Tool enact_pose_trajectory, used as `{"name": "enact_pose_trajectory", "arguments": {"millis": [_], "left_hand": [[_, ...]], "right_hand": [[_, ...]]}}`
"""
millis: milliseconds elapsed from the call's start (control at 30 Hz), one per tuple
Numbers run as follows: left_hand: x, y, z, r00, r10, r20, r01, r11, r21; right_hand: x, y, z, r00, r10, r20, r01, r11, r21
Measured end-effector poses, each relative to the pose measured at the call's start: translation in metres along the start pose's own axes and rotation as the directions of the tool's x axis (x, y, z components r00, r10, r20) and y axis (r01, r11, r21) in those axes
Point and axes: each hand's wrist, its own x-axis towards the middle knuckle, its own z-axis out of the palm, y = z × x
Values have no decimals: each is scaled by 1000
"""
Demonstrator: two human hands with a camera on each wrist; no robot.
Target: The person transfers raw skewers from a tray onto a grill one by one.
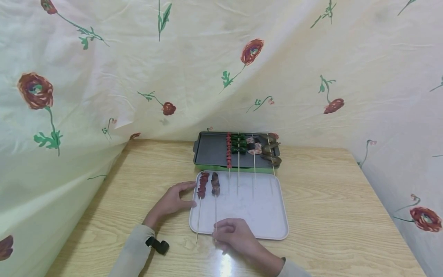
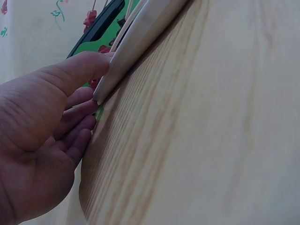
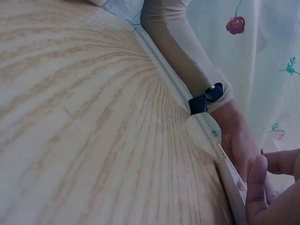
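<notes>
A shallow, white, rounded-corner rectangular tray (image 1: 250, 217) lies between a person's two bare hands, with two bamboo-stick skewers on its left side. Nearest the left fingers is a skewer of crinkled dark-red pieces (image 1: 202, 186); just right of it is a skewer of smooth dark-brown pieces (image 1: 215, 184). The right hand (image 1: 237, 234) pinches the lower stick of this brown skewer between thumb and finger, at the tray's near edge. The left hand (image 1: 174, 198) has its fingers loose and spread, touching the tray's left rim and grasping nothing. Beyond both sets of fingers, against the tray's far edge, stands a dark-grey rectangular grill pan with a green base (image 1: 212, 150). On it, from middle to right, are a skewer of small red chunks (image 1: 228, 150), a skewer of glossy green rolls (image 1: 238, 144), a skewer of pale pieces banded black (image 1: 254, 146) and a skewer of curled, brownish shrimp (image 1: 271, 150). Their sticks reach over the tray's far part. Tray surface lies open ahead and right of the right fingers, and the pan's left side is bare. The light wood-grain table (image 1: 322, 215) has open room on either side; a creased cream cloth with red flowers (image 1: 207, 73) hangs behind.
</notes>
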Motion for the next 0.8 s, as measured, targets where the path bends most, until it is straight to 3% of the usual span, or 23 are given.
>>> {"name": "enact_pose_trajectory", "arguments": {"millis": [233, 567, 800], "left_hand": [[-1, 0, 0, 1000, -2, -3, 2, 1000, -3], [0, 0, 0, 1000, -4, 2, 4, 1000, 6], [-1, 2, 0, 1000, 11, -1, -11, 1000, -1]], "right_hand": [[-2, 0, -1, 999, -7, -43, 6, 1000, -27], [-4, 1, -4, 999, 11, -36, -11, 1000, 2], [-11, -2, -6, 1000, -22, -23, 20, 998, -67]]}}
